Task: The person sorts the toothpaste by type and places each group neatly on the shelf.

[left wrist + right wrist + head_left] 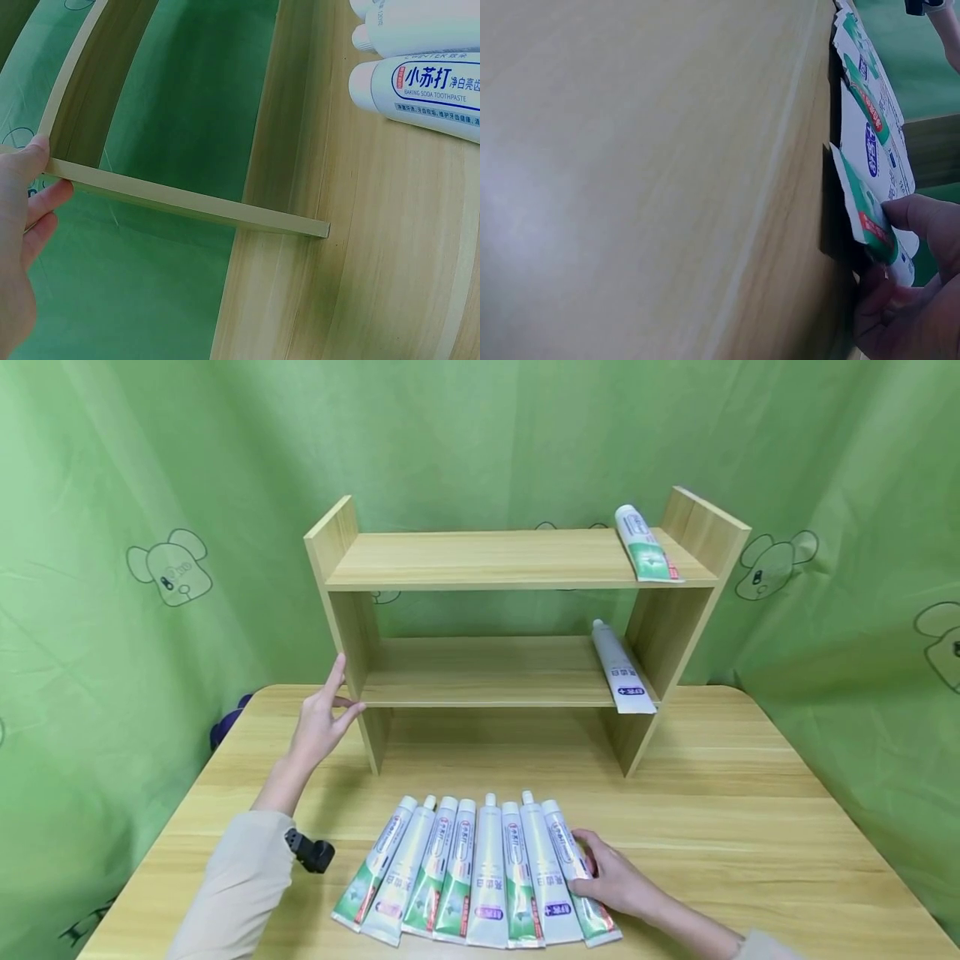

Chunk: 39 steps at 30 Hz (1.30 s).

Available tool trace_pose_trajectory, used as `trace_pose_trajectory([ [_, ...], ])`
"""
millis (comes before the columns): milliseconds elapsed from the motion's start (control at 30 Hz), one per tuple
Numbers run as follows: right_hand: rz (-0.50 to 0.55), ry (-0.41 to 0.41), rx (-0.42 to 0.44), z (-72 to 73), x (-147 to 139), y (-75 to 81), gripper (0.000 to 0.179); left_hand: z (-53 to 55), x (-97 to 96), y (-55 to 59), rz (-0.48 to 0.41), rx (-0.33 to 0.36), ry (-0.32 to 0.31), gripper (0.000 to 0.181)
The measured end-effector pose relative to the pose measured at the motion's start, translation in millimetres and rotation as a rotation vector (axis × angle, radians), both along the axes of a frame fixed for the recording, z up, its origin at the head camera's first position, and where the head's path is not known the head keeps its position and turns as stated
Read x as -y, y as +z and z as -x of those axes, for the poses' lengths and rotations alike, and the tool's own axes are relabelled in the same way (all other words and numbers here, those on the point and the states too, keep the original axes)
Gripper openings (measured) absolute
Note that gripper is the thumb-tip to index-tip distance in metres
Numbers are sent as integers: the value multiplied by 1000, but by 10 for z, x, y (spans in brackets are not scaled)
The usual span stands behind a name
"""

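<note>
My left hand grips the left side panel of a small wooden shelf. In the left wrist view, the thumb lies on the panel's front edge and the other fingers are on its outer side. With my right hand I hold the rightmost toothpaste tube of a fanned row on the table, thumb on top and fingers at its right side. The right wrist view shows this green-and-white tube between thumb and fingers, tilted beside a white tube. The row mixes green-and-white tubes with white, purple-labelled ones.
One green-and-white toothpaste tube lies at the right end of the top board, and a white tube at the right end of the middle board. The wooden table carries everything. A green curtain hangs behind.
</note>
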State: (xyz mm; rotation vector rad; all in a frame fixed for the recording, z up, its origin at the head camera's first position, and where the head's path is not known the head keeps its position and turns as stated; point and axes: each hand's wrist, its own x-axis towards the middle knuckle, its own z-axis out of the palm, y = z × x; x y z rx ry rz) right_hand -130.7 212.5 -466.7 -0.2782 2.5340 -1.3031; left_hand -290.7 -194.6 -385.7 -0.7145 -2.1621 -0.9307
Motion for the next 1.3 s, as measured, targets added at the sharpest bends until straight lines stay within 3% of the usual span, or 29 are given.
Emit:
trace_pose_trajectory([
  [300, 100, 7, 81, -19, -35, 2, 74, 4, 11, 1, 7, -6, 12, 90],
  [633, 236, -52, 130, -12, -52, 44, 73, -3, 8, 4, 8, -2, 10, 90],
  [800, 277, -71, 99, -1, -72, 91, 71, -5, 2, 14, 11, -2, 9, 90],
  [1067, 379, -34, 32, 30, -98, 239, 67, -8, -3, 14, 14, -7, 11, 92],
  [1300, 395, -32, 6, 28, -110, 366, 65, -8, -2, 12, 17, -6, 14, 92],
])
